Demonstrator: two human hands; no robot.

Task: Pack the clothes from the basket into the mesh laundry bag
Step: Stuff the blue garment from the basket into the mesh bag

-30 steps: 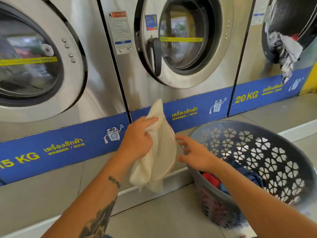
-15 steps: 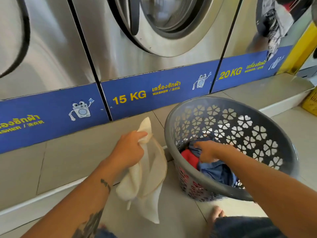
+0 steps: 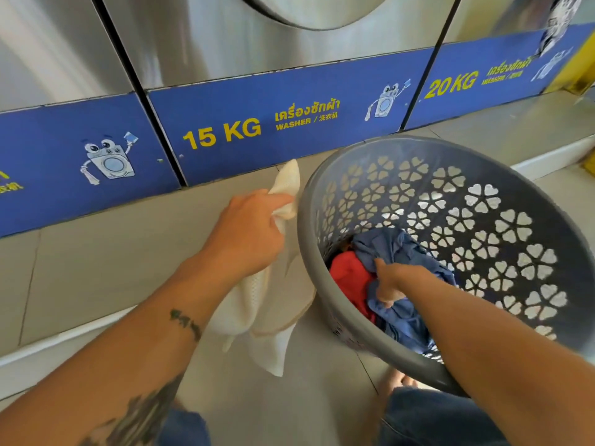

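A person crouches at a row of washers, one hand on a mesh bag, the other in a basket of clothes.

The blue strip under the steel washer [image 3: 257, 43] reads "15 KG" and "WASHER"; its neighbour reads "20 KG". The left hand [image 3: 248, 233] grips the cream mesh laundry bag [image 3: 257, 304], fingers curled round its upper edge, just beside the grey basket [image 3: 502, 201]. Inside, the right hand [image 3: 391, 281] pinches the blue garment [image 3: 402, 317], which lies beside a red garment [image 3: 349, 278].

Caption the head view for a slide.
Left hand holds the mesh laundry bag; right hand grips blue clothing in the basket.
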